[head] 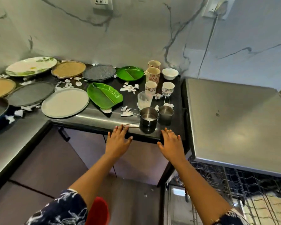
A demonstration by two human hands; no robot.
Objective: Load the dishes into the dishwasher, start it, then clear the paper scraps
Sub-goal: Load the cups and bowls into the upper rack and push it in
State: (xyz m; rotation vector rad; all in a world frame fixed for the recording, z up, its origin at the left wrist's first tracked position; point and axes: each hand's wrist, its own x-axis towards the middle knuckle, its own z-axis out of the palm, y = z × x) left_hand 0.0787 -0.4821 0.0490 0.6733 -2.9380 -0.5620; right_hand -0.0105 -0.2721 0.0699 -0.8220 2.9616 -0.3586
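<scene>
Both the left hand (118,141) and right hand (171,143), fingers spread and empty, flank the steel cup (148,118), handle pointing left.

Colours: big plate (31,65) white with green leaf print; woven-look plate (68,69) tan; speckled plate (99,72) dark grey; round tray (130,73) and leaf-shaped tray (104,95) bright green; front plate (65,102) pale grey; tall cup (153,77) cream, red floral print; bowl (170,73) and paper scraps (130,88) white; counter (94,117) black; wall (136,38) white, grey veining; sleeve (60,210) navy, white print.

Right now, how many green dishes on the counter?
2: round green plate at the back, left of the patterned cups; leaf-shaped green tray nearer, right of the pale plate. No others show.
</scene>
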